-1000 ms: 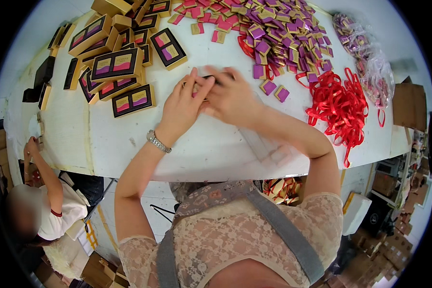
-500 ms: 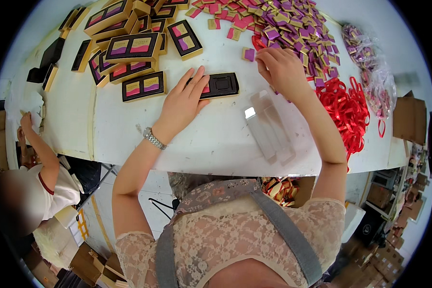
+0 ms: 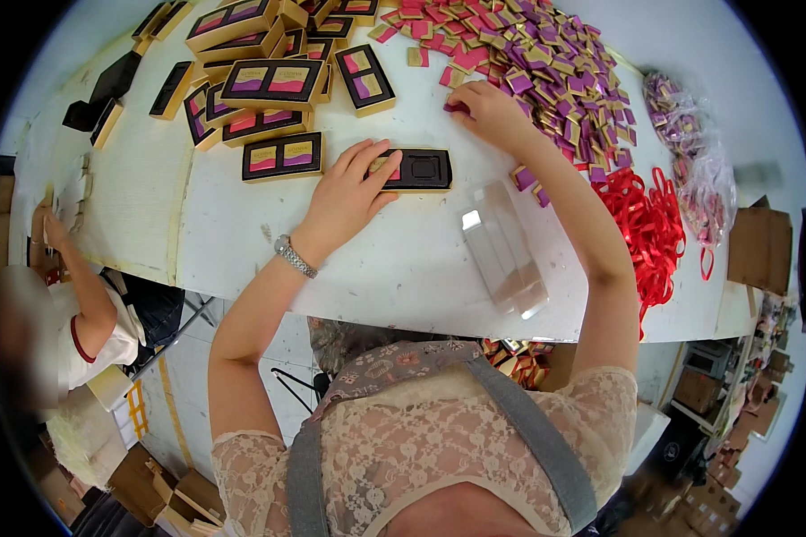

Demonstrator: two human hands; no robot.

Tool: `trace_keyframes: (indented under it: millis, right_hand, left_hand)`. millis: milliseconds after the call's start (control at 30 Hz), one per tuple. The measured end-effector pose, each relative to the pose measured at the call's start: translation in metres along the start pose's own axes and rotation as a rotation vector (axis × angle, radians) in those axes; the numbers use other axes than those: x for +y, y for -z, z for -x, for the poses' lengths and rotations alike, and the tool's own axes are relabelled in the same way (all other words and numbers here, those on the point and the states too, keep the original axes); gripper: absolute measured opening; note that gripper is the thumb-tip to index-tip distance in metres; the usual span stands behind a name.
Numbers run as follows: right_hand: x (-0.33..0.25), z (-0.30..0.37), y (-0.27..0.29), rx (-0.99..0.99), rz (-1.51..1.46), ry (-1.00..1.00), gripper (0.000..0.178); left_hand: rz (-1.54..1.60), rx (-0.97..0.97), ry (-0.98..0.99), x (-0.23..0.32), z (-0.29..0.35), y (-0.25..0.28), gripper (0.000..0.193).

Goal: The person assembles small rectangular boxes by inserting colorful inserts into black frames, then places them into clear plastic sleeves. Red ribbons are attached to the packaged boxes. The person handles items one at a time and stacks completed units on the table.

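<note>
A shallow black-and-gold box [image 3: 437,170] lies on the table before me. A pink-and-gold square shows in its left compartment, partly under my fingers; its right compartment holds nothing. My left hand [image 3: 349,192] spans the box's left end, fingers across the top and thumb at the near edge. Farther right and back, my right hand [image 3: 494,115] has its fingertips pinched on a small purple wrapped square [image 3: 452,107], mostly hidden by the fingers. Close to my right forearm lies a clear plastic sleeve [image 3: 503,251].
Filled boxes [image 3: 273,82] are stacked at the back left. A large heap of pink and purple wrapped squares [image 3: 560,80] covers the back right, near red ribbon loops [image 3: 645,233] and clear bags [image 3: 685,134]. Another person [image 3: 90,313] works at far left.
My right hand has moved left and down onto the loose purple square, its fingertips closing there. My left hand stays on the box. The whole view has shifted slightly.
</note>
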State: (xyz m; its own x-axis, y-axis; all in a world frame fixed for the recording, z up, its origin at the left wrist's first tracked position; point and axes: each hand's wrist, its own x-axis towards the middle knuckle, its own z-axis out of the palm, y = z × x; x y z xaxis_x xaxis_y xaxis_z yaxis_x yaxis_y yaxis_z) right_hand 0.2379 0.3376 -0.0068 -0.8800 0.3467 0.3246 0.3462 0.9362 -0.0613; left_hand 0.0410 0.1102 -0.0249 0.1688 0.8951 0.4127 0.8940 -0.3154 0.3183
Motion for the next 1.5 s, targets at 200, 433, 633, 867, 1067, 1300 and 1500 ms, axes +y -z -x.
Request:
trace_keyframes:
  millis: [200,433,633,867,1067,1300,1500]
  right_hand:
    - [-0.016,-0.032,0.021,-0.335,-0.132,-0.117,0.031]
    - [-0.077,0.018,0.023,0.012,-0.877,-0.103,0.022]
    - [-0.096,0.015,0.032,0.054,-0.577,-0.015,0.019]
    - [-0.100,0.014,0.023,0.086,-0.581,-0.294,0.016]
    - [-0.106,0.035,0.020,0.231,-0.259,-0.174,0.018]
    - [-0.124,0.050,0.016,0.076,-0.005,0.138,0.029]
    - [-0.099,0.051,-0.001,0.066,-0.478,-0.020,0.037]
  left_hand:
    - [-0.011,0.022,0.000,0.000,0.000,0.000,0.054]
    - [0.052,-0.005,0.018,0.000,0.000,0.003,0.058]
    - [0.010,0.007,0.023,0.003,-0.002,0.005,0.056]
    - [0.036,0.002,0.020,0.001,0.000,0.003,0.058]
    - [0.004,-0.001,0.031,0.001,0.000,0.002,0.058]
    - [-0.091,0.021,0.015,0.000,0.004,0.012,0.048]
    - [0.094,0.514,-0.044,-0.065,0.012,0.104,0.014]
